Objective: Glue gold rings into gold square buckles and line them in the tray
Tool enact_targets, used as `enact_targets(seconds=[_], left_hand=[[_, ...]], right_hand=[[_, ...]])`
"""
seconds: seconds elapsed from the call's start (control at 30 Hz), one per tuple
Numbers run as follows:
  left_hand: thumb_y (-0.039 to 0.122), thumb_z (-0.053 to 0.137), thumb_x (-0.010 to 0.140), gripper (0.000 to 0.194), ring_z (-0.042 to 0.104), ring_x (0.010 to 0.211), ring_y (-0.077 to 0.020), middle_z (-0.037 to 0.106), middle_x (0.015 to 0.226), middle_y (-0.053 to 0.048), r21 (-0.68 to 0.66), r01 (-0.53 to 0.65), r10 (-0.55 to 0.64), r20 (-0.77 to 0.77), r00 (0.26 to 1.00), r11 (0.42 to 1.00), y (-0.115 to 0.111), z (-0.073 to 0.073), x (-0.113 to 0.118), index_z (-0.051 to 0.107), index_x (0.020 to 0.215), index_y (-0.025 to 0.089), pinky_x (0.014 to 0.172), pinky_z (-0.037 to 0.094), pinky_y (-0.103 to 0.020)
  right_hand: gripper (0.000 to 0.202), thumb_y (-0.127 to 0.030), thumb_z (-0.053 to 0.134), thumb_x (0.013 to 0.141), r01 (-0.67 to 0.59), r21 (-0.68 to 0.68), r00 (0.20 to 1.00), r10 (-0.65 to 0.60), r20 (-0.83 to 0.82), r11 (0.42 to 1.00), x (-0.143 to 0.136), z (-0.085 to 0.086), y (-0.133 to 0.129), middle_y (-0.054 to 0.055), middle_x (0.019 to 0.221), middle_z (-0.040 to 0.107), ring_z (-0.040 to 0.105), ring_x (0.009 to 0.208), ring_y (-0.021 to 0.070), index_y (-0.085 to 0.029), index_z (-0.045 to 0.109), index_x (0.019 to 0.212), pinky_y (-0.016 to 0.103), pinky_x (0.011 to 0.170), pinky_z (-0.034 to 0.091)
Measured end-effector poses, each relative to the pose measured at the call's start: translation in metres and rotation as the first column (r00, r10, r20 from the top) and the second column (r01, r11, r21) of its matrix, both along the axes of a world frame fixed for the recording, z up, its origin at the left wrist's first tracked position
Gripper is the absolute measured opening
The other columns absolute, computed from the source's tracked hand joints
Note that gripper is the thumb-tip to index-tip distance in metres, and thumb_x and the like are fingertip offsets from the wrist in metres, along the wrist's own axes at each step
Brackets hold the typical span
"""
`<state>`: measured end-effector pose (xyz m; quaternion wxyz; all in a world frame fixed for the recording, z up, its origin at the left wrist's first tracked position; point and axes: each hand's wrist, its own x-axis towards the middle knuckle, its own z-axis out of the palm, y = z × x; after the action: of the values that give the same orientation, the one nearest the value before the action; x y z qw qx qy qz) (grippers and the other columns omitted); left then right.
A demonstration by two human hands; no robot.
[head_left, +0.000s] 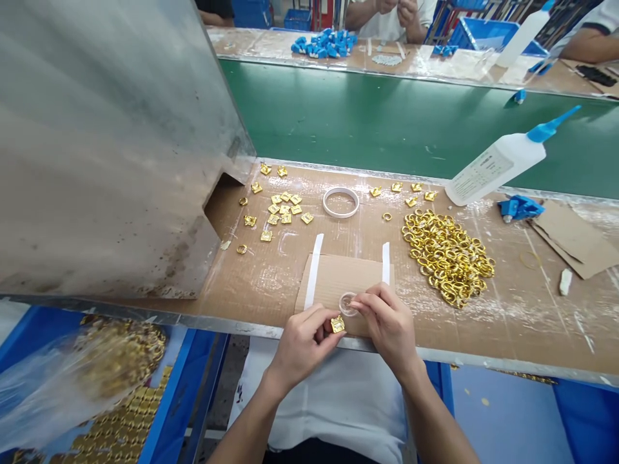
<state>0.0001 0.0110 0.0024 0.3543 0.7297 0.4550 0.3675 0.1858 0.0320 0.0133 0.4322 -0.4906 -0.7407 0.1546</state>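
Near the front edge of the bench my left hand (307, 341) pinches a small square gold piece (337, 324) between thumb and fingertips, its patterned face turned up. My right hand (389, 322) is closed, thumb and fingertips together at the right rim of a small clear round dish (346, 310). Whether those fingers grip the rim or something tiny is hidden. Beneath the dish lies a cardboard sheet (341, 274) held by two white tape strips. To the right is a heap of gold rings (447, 258); several square gold pieces (285, 209) lie at the back left.
A roll of white tape (341, 214) lies behind the cardboard. At right a tilted glue bottle (498, 167) stands by a blue clip-like piece (521, 207). A large metal panel (106, 148) blocks the left. Blue bins (181, 393) sit below. Co-workers (387, 19) sit across the green belt (362, 109).
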Motion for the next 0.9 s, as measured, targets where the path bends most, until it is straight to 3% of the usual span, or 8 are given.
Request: enact_targets(seconds=[0.17,0.3,0.4,0.67,0.9], left_hand=[[0.018,0.063,0.093,0.006,0.051,0.053,-0.0094,0.058,0.068,0.003,0.016,-0.007,0.007,-0.028,1.000,1.000,-0.001,0.002,0.001,0.068,0.097,0.016,0.051,0.041,-0.019],[0.019,0.062,0.094,0.008,0.050,0.052,-0.0092,0.059,0.069,0.003,0.048,-0.005,0.007,-0.047,0.999,0.999,0.000,-0.001,0.003,0.067,0.099,0.015,0.051,0.041,-0.020],[0.020,0.062,0.094,0.008,0.048,0.050,-0.0086,0.059,0.070,0.003,0.068,-0.008,0.011,-0.053,0.999,0.998,0.000,-0.003,0.004,0.067,0.099,0.014,0.051,0.040,-0.020],[0.020,0.064,0.094,0.008,0.046,0.050,-0.0075,0.057,0.069,0.004,0.055,0.001,0.001,-0.031,1.000,0.998,0.000,-0.002,0.003,0.067,0.099,0.015,0.050,0.038,-0.019],[0.021,0.064,0.094,0.009,0.047,0.050,-0.0080,0.059,0.070,0.003,0.035,0.005,-0.004,-0.029,1.000,0.999,0.000,-0.002,0.003,0.068,0.098,0.014,0.050,0.038,-0.019]], right_hand=[[0.020,-0.021,0.061,0.098,0.022,-0.117,0.983,-0.043,-0.177,0.993,0.000,0.001,-0.002,0.001,0.074,0.059,0.059,0.064,0.0136,-0.021,0.069,0.080,0.023,0.058,0.050],[0.022,-0.027,0.063,0.097,0.041,-0.281,0.891,-0.162,-0.423,0.959,-0.001,-0.001,-0.006,0.000,0.075,0.056,0.053,0.050,0.0093,-0.020,0.068,0.077,0.021,0.041,0.043],[0.025,-0.034,0.065,0.096,0.026,-0.355,0.825,-0.220,-0.520,0.935,-0.003,-0.002,-0.007,-0.001,0.075,0.055,0.050,0.043,0.0071,-0.019,0.068,0.076,0.020,0.037,0.041],[0.033,-0.043,0.068,0.093,0.095,-0.422,0.798,-0.323,-0.509,0.901,-0.005,0.000,-0.005,-0.003,0.066,0.055,0.049,0.042,0.0074,-0.018,0.068,0.073,0.019,0.039,0.040],[0.025,-0.034,0.067,0.095,0.066,-0.339,0.799,-0.253,-0.545,0.938,-0.005,-0.002,-0.013,-0.002,0.063,0.058,0.052,0.047,0.0087,-0.019,0.072,0.076,0.019,0.042,0.042]])
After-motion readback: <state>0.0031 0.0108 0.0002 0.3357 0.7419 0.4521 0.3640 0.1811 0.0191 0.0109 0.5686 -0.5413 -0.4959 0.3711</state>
